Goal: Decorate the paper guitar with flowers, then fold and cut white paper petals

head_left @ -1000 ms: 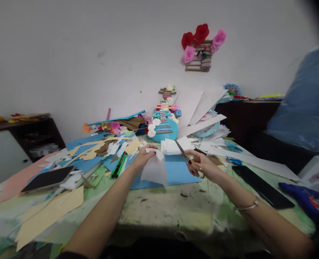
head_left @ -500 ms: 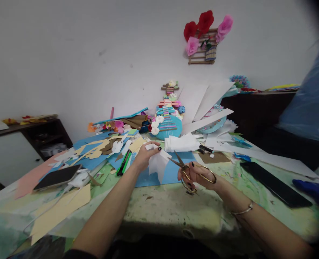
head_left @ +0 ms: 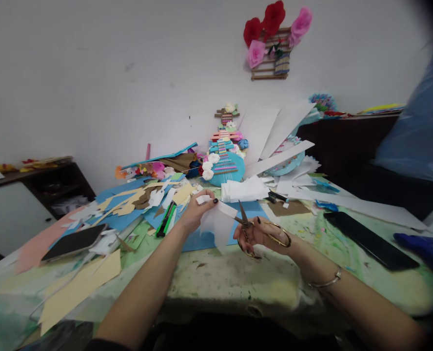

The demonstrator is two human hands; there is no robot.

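Note:
My left hand (head_left: 195, 211) pinches the top of a white sheet of thin paper (head_left: 217, 225) and holds it up above a blue card (head_left: 202, 239) on the table. My right hand (head_left: 261, 235) has its fingers through the gold handles of a pair of scissors (head_left: 255, 227). The blades stand apart, right at the paper's right edge. A stack of folded white paper (head_left: 244, 190) lies just behind both hands.
A paint-stained table (head_left: 238, 278) carries paper scraps, a green marker (head_left: 164, 220), a phone (head_left: 73, 242) at left and a dark phone (head_left: 370, 240) at right. A blue paper guitar (head_left: 224, 163) leans on the wall. Paper flowers (head_left: 271, 29) hang above. A blue glue gun (head_left: 421, 246) lies far right.
My right hand turned the scissors from pointing away to lying sideways, and brought the open blades to the paper's right edge. My left hand kept its hold on the paper.

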